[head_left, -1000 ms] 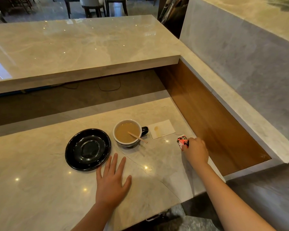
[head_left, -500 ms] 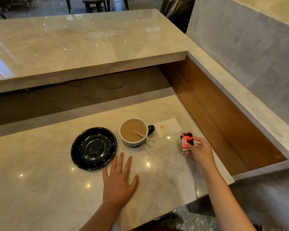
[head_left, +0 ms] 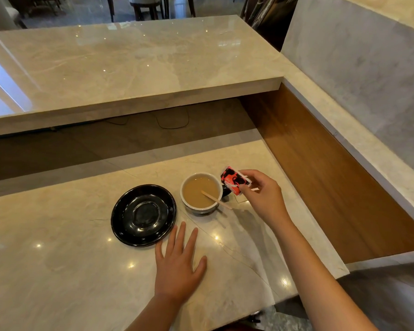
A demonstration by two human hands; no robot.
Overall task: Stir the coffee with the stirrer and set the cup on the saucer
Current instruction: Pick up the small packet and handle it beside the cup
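— Where is the cup?

— The cup (head_left: 201,193) sits on the marble counter (head_left: 58,271), full of light brown coffee (head_left: 198,191). It is not on the saucer. The black saucer (head_left: 143,215) lies just beside it, on its left, with nothing in it.

— And the stirrer?

— The wooden stirrer (head_left: 216,199) leans in the cup. One end is down in the coffee and the other end sticks out over the rim, toward the person.

— What does the right hand do?

— The right hand (head_left: 261,197) is up in the air, just to the right of the cup. Its fingers pinch a small red and black packet (head_left: 234,180) — the packet is tilted and held near the cup's rim, above the dark handle.

— And the left hand?

— The left hand (head_left: 177,266) lies flat on the counter with its fingers spread out. It holds nothing. It rests near the front edge of the saucer, but does not touch it.

— Anything else there?

— A higher marble shelf (head_left: 129,68) runs behind the counter, and chairs (head_left: 144,5) stand far back.
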